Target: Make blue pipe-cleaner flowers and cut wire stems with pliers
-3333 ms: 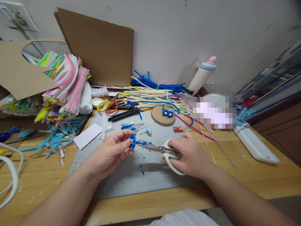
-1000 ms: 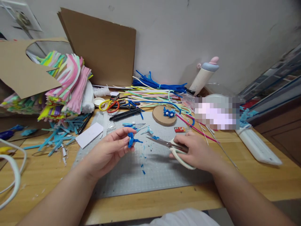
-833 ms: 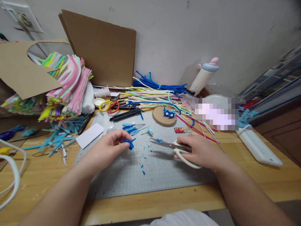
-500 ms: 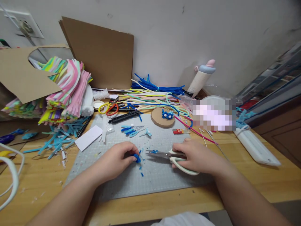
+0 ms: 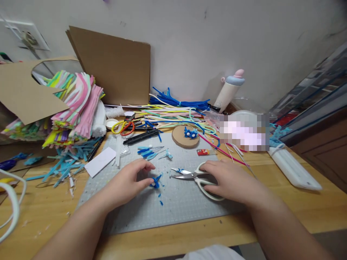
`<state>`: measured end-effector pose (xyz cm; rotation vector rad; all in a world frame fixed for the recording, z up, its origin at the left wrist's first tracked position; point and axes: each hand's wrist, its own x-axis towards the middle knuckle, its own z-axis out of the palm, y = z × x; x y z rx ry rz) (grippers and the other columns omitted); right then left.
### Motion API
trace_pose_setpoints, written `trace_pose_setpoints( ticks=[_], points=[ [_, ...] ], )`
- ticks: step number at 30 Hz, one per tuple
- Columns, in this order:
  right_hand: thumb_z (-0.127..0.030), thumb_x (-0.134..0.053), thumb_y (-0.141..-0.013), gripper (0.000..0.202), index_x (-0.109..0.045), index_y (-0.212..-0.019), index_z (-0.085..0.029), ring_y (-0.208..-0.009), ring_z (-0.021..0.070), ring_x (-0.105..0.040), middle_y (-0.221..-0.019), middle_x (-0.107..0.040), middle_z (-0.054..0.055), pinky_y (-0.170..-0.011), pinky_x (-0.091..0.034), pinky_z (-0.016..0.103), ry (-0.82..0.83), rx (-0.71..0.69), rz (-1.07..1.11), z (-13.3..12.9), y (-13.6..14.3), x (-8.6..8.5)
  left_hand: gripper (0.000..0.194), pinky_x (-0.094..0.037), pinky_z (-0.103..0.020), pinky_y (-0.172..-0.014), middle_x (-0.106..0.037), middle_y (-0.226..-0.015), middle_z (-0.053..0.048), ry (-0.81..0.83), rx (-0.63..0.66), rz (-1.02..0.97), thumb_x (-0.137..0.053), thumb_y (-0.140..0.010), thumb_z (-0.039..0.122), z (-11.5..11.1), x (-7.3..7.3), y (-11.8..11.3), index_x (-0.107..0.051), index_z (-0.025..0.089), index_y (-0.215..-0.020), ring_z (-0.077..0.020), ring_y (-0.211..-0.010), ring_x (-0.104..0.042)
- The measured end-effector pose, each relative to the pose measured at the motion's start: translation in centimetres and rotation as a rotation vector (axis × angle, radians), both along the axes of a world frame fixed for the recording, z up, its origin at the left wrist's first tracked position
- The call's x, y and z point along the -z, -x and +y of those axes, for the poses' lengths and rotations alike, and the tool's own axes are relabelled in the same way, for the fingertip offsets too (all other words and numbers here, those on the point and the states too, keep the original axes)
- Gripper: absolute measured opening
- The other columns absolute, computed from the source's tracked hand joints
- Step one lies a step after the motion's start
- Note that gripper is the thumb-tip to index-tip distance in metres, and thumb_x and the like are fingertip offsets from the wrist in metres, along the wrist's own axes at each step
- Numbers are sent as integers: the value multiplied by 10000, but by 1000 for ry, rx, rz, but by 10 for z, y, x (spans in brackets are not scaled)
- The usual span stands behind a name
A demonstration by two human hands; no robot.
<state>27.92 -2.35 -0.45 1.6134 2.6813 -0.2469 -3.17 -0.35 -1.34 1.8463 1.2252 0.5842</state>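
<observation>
Both hands are low over the grey cutting mat (image 5: pixel 173 209). The left hand (image 5: pixel 127 182) pinches a small blue pipe-cleaner flower (image 5: pixel 155 180) at its fingertips, down on the mat near the middle. Just right of it, the right hand (image 5: pixel 230 178) lies over the white handles of the scissors (image 5: pixel 195 176), fingers loose on top, blades slightly apart and pointing left toward the flower. Blue trimmings (image 5: pixel 160 201) dot the mat nearby.

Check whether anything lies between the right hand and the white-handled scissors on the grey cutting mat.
Nothing visible does. The right hand already rests on the white-handled scissors, which lie flat on the grey cutting mat. The left hand touches a small blue pipe-cleaner piece.
</observation>
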Motion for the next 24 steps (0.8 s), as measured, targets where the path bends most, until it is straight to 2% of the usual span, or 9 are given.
trace_pose_setpoints(
  ticks=[3, 6, 10, 13, 16, 19, 21, 24],
  points=[
    [-363, -679, -728, 291, -633, -990, -246, -851, 243, -604, -936, -672, 53, -706, -397, 331, -29, -52, 35, -3, 1, -4, 268, -407, -363, -850, -638, -985, -68, -31, -90, -17, -614, -741, 388, 2, 1, -1, -649, 225, -951, -256, -951, -556],
    [-349, -579, -825, 220, -638, -1000, -231, -864, 227, -614, -954, -678, 62, -729, -418, 329, -114, -33, 110, 5, 7, -9, 265, -415, -337, -778, -648, -914, -52, -47, -196, -32, -594, -754, 400, 4, 0, -1, -647, 213, -934, -233, -862, -566],
    [-239, -457, -890, 177, -623, -941, -208, -865, 206, -607, -941, -668, 55, -718, -440, 313, -286, 122, 279, 40, 14, -9, 215, -397, -307, -711, -654, -839, -42, -85, -331, -62, -604, -749, 368, 7, 0, -1, -652, 197, -869, -217, -794, -563],
    [-171, -477, -851, 208, -610, -1008, -202, -1010, 248, -556, -1034, -626, 83, -838, -421, 371, -409, 181, 302, 78, 12, 0, 191, -393, -308, -719, -653, -850, -39, -117, -370, -50, -588, -764, 347, 7, 0, 0, -645, 199, -870, -213, -803, -561],
    [-164, -529, -806, 210, -623, -992, -186, -1065, 268, -509, -1062, -592, 107, -895, -389, 403, -358, 238, 290, 108, 6, 10, 178, -397, -304, -711, -648, -851, -38, -131, -364, -30, -572, -778, 334, 7, 0, 1, -640, 198, -871, -207, -799, -560],
    [-179, -571, -767, 108, -646, -845, -177, -1019, 259, -516, -969, -611, 97, -880, -390, 393, -304, 266, 305, 124, 2, 15, 174, -402, -304, -708, -646, -856, -41, -147, -342, -16, -561, -785, 327, 5, 0, 0, -640, 196, -868, -208, -805, -565],
    [-193, -570, -759, 70, -637, -752, -174, -958, 240, -538, -900, -630, 81, -837, -407, 365, -265, 294, 328, 129, 0, 16, 179, -406, -309, -710, -647, -856, -42, -159, -326, -10, -552, -789, 321, 4, 1, 0, -642, 195, -878, -210, -805, -570],
    [-242, -543, -771, 124, -619, -713, -163, -753, 188, -579, -770, -652, 58, -683, -435, 299, -190, 363, 381, 135, -3, 15, 184, -410, -315, -712, -642, -858, -43, -179, -293, 6, -534, -799, 315, 3, 3, -2, -636, 196, -895, -210, -807, -573]
  ],
)
